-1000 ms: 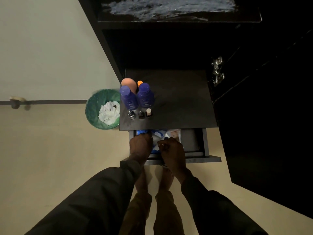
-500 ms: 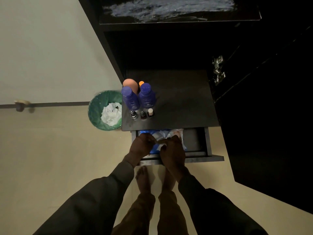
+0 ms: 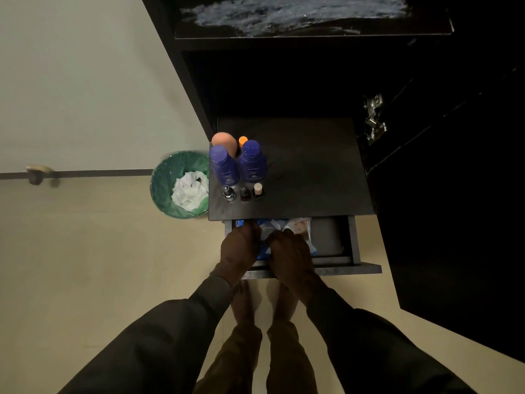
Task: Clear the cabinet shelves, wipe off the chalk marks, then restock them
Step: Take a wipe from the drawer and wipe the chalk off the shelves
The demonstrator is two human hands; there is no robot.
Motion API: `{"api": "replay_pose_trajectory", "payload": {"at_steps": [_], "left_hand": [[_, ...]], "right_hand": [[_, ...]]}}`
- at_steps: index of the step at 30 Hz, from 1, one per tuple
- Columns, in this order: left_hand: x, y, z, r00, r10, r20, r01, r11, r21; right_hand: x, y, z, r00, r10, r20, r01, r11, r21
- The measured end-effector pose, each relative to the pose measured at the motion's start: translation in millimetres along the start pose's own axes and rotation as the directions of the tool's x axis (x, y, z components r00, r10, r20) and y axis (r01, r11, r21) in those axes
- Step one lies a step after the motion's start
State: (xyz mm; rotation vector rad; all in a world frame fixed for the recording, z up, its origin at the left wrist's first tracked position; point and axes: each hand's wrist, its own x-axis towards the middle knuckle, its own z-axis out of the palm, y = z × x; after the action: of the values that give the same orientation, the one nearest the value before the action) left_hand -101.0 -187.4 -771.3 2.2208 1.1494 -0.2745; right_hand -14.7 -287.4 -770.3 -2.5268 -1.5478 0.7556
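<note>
Both hands have slid deeper into the open dark drawer [image 3: 345, 245] since a second ago; looks like I'm still clearing. Tall black cabinet's upper shelf [image 3: 298, 15] keeps its white chalk smear, unwiped. Lower shelf [image 3: 312, 172] carries two blue lotion bottles [image 3: 238, 166]. Green bin [image 3: 167, 177] stands on beige floor. Left hand [image 3: 241, 248] and right hand [image 3: 289, 254] curl onto blue-white packets [image 3: 298, 227]; firm grip, cannot tell.

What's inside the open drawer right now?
Blue-and-white packets lie in the drawer, under the left hand and right hand. Its right part looks bare; the rest is hidden.
</note>
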Motion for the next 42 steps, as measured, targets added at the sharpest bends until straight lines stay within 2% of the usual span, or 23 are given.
{"api": "replay_pose_trajectory", "payload": {"at_steps": [3, 6, 9, 13, 18, 25, 32, 34, 36, 42], "left_hand": [[-1, 2, 2, 1.000, -0.009, -0.003, 0.009, 1.000, -0.025], [-2, 6, 2, 0.999, -0.025, 0.031, 0.027, 0.998, -0.051], [-4, 8, 2, 0.999, -0.035, 0.022, 0.035, 0.999, -0.041], [-6, 8, 2, 1.000, -0.028, 0.001, 0.028, 1.000, -0.014], [-5, 7, 1, 1.000, -0.028, -0.001, 0.028, 1.000, -0.003], [-5, 3, 3, 0.998, -0.063, -0.019, 0.063, 0.998, -0.032], [1, 0, 1, 1.000, -0.021, 0.004, 0.021, 1.000, 0.005], [2, 0, 0, 1.000, -0.013, 0.008, 0.013, 1.000, 0.014], [2, 0, 1, 1.000, -0.007, 0.010, 0.007, 1.000, 0.007], [6, 2, 1, 0.998, 0.000, 0.064, 0.006, 0.995, -0.098]], "right_hand": [[-1, 4, -5, 0.991, 0.034, 0.133, -0.019, 0.993, -0.118], [2, -5, -4, 0.955, 0.131, 0.265, -0.081, 0.978, -0.192], [17, -16, 1, 0.928, 0.228, 0.295, -0.126, 0.937, -0.327], [31, -26, -1, 0.898, 0.243, 0.367, -0.012, 0.847, -0.532], [37, -30, 1, 0.865, 0.262, 0.427, 0.056, 0.796, -0.603], [28, -21, -3, 0.945, 0.125, 0.303, -0.027, 0.951, -0.309], [13, -2, -16, 0.966, 0.004, 0.258, 0.014, 0.998, -0.068], [10, 2, -17, 0.973, 0.032, 0.229, -0.047, 0.997, 0.060], [7, 4, -14, 0.968, 0.123, 0.220, -0.165, 0.970, 0.181], [14, -7, -3, 0.927, 0.342, 0.154, -0.374, 0.823, 0.427]]}}
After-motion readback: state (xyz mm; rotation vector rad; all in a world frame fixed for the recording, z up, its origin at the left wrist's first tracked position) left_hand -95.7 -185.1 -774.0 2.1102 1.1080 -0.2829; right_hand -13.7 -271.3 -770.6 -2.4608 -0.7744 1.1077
